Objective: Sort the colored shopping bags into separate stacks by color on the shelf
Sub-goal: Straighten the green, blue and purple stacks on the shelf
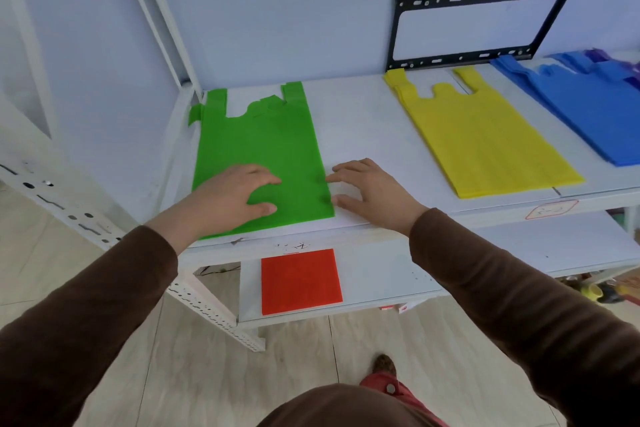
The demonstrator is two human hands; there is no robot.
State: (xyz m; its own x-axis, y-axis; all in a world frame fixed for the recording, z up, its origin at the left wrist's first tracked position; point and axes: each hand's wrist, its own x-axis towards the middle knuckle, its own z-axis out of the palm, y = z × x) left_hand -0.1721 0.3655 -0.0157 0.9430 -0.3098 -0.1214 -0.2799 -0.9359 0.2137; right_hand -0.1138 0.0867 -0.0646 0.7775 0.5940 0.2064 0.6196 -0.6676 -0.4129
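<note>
A stack of green bags [259, 142] lies flat at the left end of the white shelf [356, 121]. My left hand [232, 198] rests palm down on the green stack's near part, fingers spread. My right hand [367, 189] lies open just past the stack's right edge, fingertips touching that edge. A yellow stack [485, 142] lies further right, with a blue stack [588, 104] beyond it. Something purple [602, 55] shows behind the blue stack at the far right. A red bag [299, 281] lies on the lower shelf.
A black metal bracket frame [467, 24] leans on the wall behind the yellow stack. White perforated shelf posts [69, 204] stand at the left. Small items [602, 291] sit on the floor at the right. My foot [384, 366] is on the wood floor below.
</note>
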